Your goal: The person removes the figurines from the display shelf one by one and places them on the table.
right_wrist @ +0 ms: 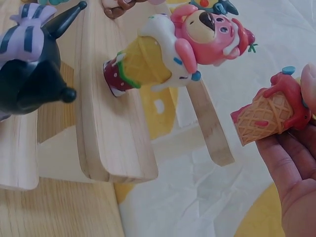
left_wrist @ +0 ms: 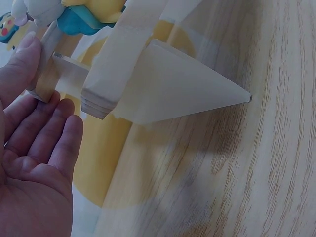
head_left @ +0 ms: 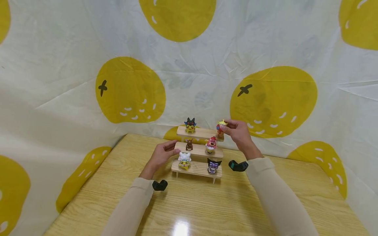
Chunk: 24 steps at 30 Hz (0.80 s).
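A three-tier wooden display stand (head_left: 196,168) bears several small figurines. My left hand (head_left: 160,154) is at the middle tier's left end; in the left wrist view its thumb (left_wrist: 28,49) lies on one face of the board and its fingers curl at the other side. Between thumb and fingers, my right hand (head_left: 238,132) pinches an ice-cream-cone figurine (right_wrist: 266,114) with red icing and a yellow top. In the right wrist view the cone's base is apart from the top board's right end (right_wrist: 219,153). The palm side of the right hand is partly out of frame.
On the top tier stands a black-eared yellow figurine (head_left: 190,126). The middle tier carries a brown figurine (head_left: 189,145) and a pink bear figurine (head_left: 211,145). Below are a white-topped yellow figurine (head_left: 184,160) and a black-and-purple one (head_left: 213,166). A patterned cloth (head_left: 200,62) hangs behind the table (head_left: 189,203).
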### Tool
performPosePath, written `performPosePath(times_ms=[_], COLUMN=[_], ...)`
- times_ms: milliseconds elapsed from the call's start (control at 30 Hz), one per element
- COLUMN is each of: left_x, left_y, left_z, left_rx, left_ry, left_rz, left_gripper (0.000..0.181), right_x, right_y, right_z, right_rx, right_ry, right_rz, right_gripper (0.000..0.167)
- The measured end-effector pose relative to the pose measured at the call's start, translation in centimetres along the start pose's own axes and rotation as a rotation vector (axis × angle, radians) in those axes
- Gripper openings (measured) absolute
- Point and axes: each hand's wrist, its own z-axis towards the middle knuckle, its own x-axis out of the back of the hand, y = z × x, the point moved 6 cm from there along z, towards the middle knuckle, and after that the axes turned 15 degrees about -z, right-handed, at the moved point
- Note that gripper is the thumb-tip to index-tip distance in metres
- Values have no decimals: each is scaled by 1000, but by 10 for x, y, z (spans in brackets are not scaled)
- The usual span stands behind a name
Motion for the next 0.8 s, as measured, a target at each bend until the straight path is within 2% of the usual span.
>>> performPosePath(times_ms=[533, 800], left_x=[2, -2], left_y=[-5, -4], left_z=[0, 3], left_rx=[13, 5], left_ry=[-3, 8], left_rz=[20, 12], left_gripper=[65, 64], right_x=[11, 22], right_y=[7, 11], right_z=[-6, -9], right_rx=[-24, -16], right_ry=[11, 5], right_rz=[-41, -50], right_gripper=[52, 53])
